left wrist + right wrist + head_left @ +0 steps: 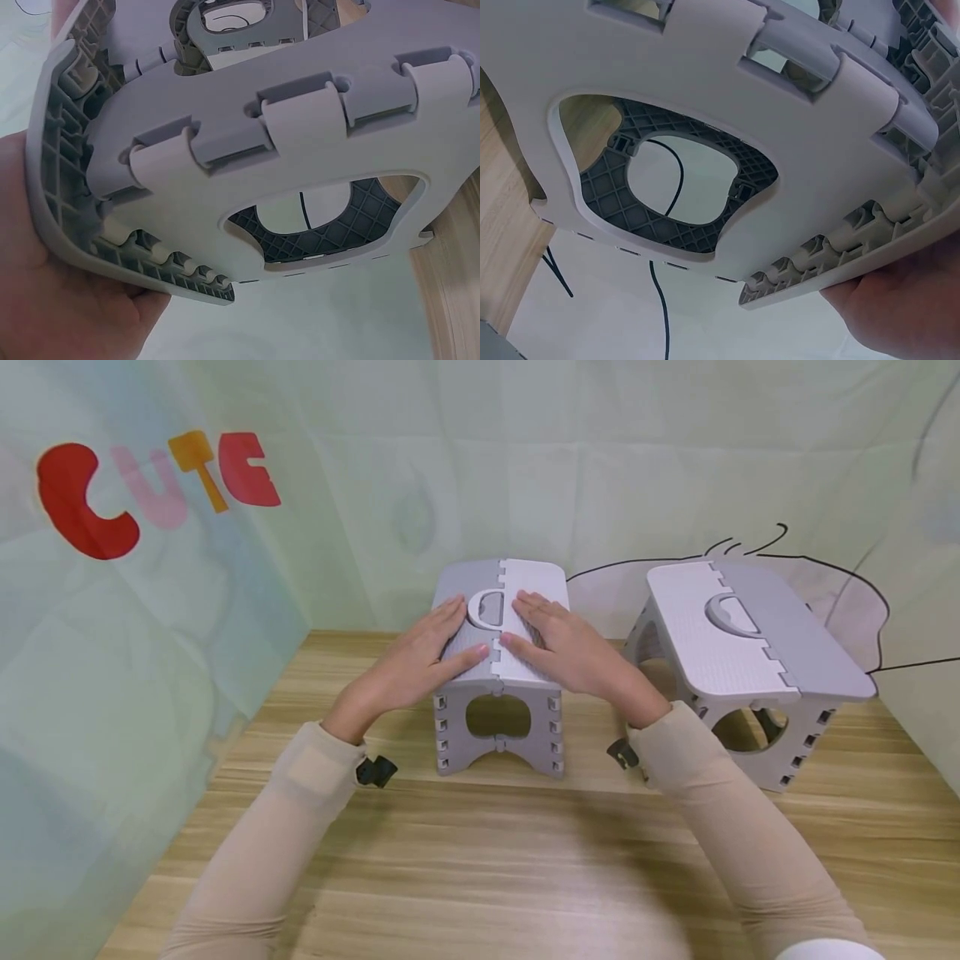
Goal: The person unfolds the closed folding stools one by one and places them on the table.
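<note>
A grey and white folding step stool point(535, 575) stands unfolded on the wooden tabletop, its hinged seat lying flat. My left hand point(420, 653) rests on the grey half with fingers extended, beside the handle point(476, 608). On the white half lies my right hand point(566, 643), fingers likewise straight, its thumb pointing toward the centre seam. In the left wrist view the left hand point(67, 300) is against the seat's outer face, and the right wrist view shows the right hand point(907, 300) doing the same. The stool's side panels with oval openings are spread below the seat.
A second folding stool point(720, 647), also unfolded, stands at the right, close to my right forearm. Printed cloth walls point(450, 485) enclose the wooden tabletop point(480, 868) at the back and sides. Small black wrist devices point(377, 771) hang below both cuffs.
</note>
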The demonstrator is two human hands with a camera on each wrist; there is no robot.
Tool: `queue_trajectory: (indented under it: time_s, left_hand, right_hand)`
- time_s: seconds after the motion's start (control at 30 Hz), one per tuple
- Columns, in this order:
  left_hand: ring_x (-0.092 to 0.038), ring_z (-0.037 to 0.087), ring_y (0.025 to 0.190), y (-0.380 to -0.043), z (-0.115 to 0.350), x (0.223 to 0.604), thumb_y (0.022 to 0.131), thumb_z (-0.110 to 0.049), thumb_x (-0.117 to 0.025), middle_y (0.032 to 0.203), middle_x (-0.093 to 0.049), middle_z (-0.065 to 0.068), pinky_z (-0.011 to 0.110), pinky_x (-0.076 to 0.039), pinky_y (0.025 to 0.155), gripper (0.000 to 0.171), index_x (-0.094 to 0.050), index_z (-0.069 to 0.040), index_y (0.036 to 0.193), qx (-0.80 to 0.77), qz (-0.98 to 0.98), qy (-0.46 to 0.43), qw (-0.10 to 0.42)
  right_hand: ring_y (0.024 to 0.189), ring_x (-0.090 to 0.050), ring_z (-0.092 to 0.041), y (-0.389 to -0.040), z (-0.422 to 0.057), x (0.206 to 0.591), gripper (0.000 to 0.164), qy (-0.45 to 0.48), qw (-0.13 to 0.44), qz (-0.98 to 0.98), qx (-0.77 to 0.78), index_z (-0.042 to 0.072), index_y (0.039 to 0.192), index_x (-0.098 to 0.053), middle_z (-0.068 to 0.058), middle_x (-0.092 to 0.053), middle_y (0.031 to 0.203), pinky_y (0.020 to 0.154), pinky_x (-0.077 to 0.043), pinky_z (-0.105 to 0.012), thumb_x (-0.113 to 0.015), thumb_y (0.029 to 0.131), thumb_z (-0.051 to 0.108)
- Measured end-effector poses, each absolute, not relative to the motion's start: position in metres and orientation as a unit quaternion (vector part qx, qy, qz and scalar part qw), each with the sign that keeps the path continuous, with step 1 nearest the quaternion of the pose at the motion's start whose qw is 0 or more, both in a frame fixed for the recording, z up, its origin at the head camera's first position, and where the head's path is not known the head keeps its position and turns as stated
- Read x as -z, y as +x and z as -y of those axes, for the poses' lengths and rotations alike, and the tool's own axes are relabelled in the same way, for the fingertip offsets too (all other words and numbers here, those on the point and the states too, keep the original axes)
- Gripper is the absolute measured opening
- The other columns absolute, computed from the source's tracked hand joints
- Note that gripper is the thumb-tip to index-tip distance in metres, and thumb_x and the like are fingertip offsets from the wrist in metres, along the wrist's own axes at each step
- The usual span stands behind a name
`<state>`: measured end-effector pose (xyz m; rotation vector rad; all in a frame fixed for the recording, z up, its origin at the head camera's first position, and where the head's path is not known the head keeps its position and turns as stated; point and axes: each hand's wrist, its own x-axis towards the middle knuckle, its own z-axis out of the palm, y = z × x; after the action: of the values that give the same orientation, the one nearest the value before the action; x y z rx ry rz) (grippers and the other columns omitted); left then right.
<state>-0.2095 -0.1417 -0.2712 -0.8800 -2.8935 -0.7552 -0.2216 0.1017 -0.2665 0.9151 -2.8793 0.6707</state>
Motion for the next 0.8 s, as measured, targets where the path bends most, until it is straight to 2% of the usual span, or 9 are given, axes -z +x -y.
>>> queue_trajectory:
  time_s: [0.3,0.5,0.7,0.8]
  left_hand:
    - [-0.005,0.024,0.152,-0.209,0.14,0.271,0.101,-0.061,-0.039,0.166,-0.007,0.012,0.042,-0.009,0.122,0.086,-0.014,-0.001,0.157,0.235,0.931,-0.28,0.011]
    - [-0.006,0.025,0.152,-0.212,0.138,0.271,0.101,-0.061,-0.04,0.165,-0.008,0.012,0.042,-0.01,0.122,0.086,-0.016,-0.001,0.157,0.233,0.929,-0.286,0.02]
    - [-0.009,0.027,0.151,-0.214,0.137,0.269,0.1,-0.056,-0.048,0.165,-0.011,0.014,0.046,-0.012,0.122,0.085,-0.017,-0.002,0.158,0.26,0.922,-0.286,0.011]
    - [-0.012,0.027,0.151,-0.213,0.138,0.268,0.099,-0.056,-0.051,0.164,-0.017,0.013,0.049,-0.015,0.121,0.085,-0.019,-0.005,0.159,0.277,0.918,-0.284,0.016]
  right_hand:
    - [0.151,-0.015,-0.025,-0.222,-0.104,0.265,0.072,0.296,0.019,0.933,-0.204,0.001,0.156,-0.028,-0.012,-0.02,0.163,0.121,-0.017,-0.043,-0.04,0.104,0.051]
    - [0.151,-0.013,-0.024,-0.223,-0.107,0.267,0.073,0.29,0.02,0.931,-0.222,0.003,0.156,-0.027,-0.01,-0.019,0.164,0.122,-0.013,-0.042,-0.04,0.104,0.052]
    - [0.151,-0.01,-0.022,-0.222,-0.11,0.267,0.075,0.285,0.019,0.926,-0.249,0.004,0.157,-0.025,-0.01,-0.017,0.164,0.122,-0.008,-0.038,-0.042,0.103,0.053]
    - [0.151,-0.01,-0.022,-0.218,-0.113,0.266,0.076,0.279,0.022,0.923,-0.265,0.005,0.158,-0.024,-0.01,-0.016,0.165,0.122,-0.009,-0.041,-0.041,0.103,0.055]
